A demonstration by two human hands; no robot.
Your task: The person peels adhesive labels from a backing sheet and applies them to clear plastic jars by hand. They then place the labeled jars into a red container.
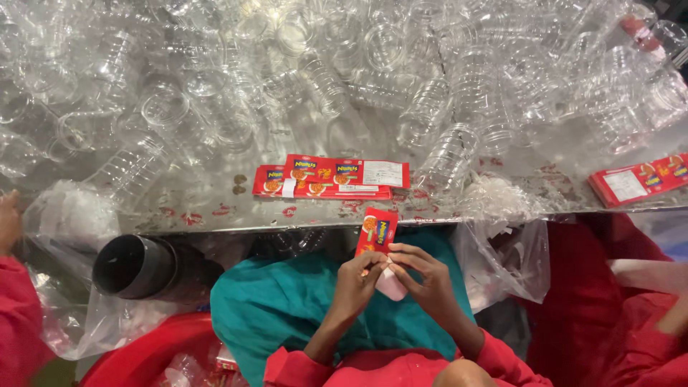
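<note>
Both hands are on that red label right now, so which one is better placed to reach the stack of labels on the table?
Probably the left hand: the stack of labels lies up and left of the held red label, on its side. The right hand sits farther away and would cross over.

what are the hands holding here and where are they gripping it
Both the left hand and the right hand hold one red printed label, pinching its lower end, where a pale backing shows; the upper end sticks up free.

A packing workshop: steel table (215, 211) heaped with clear plastic jars (430, 107), stacked red labels (330, 179).
</note>
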